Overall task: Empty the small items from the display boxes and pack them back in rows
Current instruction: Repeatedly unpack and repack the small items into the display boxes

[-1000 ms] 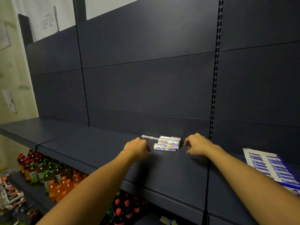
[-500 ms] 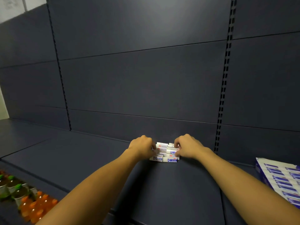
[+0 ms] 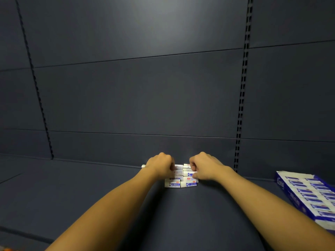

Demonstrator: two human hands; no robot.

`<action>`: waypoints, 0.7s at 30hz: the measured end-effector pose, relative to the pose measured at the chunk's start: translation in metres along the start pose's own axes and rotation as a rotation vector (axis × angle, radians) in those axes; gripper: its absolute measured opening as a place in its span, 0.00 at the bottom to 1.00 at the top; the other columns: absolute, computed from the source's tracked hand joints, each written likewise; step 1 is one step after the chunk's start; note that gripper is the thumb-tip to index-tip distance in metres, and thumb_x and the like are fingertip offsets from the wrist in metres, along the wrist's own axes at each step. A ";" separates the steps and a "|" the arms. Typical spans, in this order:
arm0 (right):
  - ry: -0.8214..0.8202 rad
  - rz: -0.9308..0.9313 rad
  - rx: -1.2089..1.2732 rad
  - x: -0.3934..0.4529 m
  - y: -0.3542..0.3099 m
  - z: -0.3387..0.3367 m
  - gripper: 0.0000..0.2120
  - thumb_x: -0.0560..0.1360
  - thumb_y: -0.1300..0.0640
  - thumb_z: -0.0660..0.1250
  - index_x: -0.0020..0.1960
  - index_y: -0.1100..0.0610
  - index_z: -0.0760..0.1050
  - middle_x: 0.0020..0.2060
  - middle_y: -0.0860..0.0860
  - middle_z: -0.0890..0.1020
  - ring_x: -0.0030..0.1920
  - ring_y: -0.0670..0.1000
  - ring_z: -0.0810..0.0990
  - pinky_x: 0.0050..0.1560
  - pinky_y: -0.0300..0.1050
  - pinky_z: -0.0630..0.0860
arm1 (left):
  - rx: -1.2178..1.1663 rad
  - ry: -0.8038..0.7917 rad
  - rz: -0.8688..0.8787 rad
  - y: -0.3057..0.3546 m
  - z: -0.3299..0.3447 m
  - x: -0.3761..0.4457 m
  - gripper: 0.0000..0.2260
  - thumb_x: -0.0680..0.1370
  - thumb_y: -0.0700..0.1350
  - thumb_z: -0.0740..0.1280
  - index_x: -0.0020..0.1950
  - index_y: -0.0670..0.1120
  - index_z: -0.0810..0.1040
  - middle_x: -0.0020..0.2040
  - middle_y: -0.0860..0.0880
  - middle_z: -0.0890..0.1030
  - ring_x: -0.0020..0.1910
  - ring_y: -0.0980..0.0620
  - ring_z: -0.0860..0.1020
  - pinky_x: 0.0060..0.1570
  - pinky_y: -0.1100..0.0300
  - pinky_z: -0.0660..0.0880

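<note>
Display box (image 3: 308, 192) cut off at right edge
</note>
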State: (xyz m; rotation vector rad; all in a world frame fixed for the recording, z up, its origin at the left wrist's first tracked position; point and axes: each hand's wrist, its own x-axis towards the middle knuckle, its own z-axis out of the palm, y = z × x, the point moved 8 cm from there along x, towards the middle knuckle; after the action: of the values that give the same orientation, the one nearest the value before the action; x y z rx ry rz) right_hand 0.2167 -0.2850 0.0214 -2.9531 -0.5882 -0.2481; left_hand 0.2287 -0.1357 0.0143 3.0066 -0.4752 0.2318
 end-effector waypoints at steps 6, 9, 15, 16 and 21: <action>-0.046 0.021 -0.041 -0.002 -0.004 0.000 0.06 0.68 0.57 0.74 0.44 0.54 0.79 0.40 0.49 0.80 0.41 0.51 0.79 0.34 0.42 0.72 | -0.031 -0.060 0.064 0.002 0.004 0.002 0.13 0.76 0.50 0.73 0.58 0.49 0.82 0.53 0.50 0.82 0.49 0.51 0.80 0.49 0.54 0.81; -0.053 0.038 -0.052 -0.002 -0.006 -0.001 0.06 0.66 0.58 0.74 0.42 0.54 0.79 0.38 0.48 0.79 0.39 0.50 0.78 0.33 0.42 0.70 | -0.018 -0.063 0.075 0.004 0.003 0.002 0.13 0.75 0.50 0.73 0.57 0.48 0.83 0.52 0.49 0.83 0.48 0.50 0.81 0.48 0.54 0.81; -0.044 0.048 -0.074 -0.002 -0.010 -0.005 0.06 0.66 0.58 0.74 0.40 0.53 0.78 0.37 0.47 0.79 0.39 0.50 0.78 0.33 0.42 0.69 | 0.006 -0.057 0.080 0.000 -0.006 0.002 0.11 0.73 0.50 0.75 0.54 0.49 0.83 0.51 0.49 0.82 0.48 0.48 0.80 0.49 0.51 0.81; -0.036 0.049 -0.081 -0.003 -0.010 -0.007 0.06 0.66 0.58 0.74 0.40 0.52 0.78 0.38 0.47 0.79 0.40 0.50 0.78 0.33 0.42 0.69 | 0.003 -0.055 0.088 -0.001 -0.007 0.002 0.11 0.74 0.49 0.75 0.54 0.49 0.83 0.52 0.49 0.82 0.48 0.48 0.80 0.49 0.52 0.81; -0.001 0.069 -0.091 -0.009 -0.006 -0.016 0.05 0.69 0.57 0.73 0.40 0.51 0.78 0.38 0.46 0.78 0.41 0.50 0.78 0.38 0.43 0.74 | -0.064 -0.066 0.148 -0.004 -0.014 0.004 0.12 0.75 0.41 0.73 0.58 0.48 0.80 0.55 0.49 0.81 0.51 0.49 0.79 0.51 0.54 0.80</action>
State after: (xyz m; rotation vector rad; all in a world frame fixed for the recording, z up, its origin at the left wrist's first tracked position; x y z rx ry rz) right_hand 0.2039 -0.2848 0.0356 -3.0541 -0.4871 -0.2738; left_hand 0.2315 -0.1314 0.0287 2.9264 -0.6986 0.1243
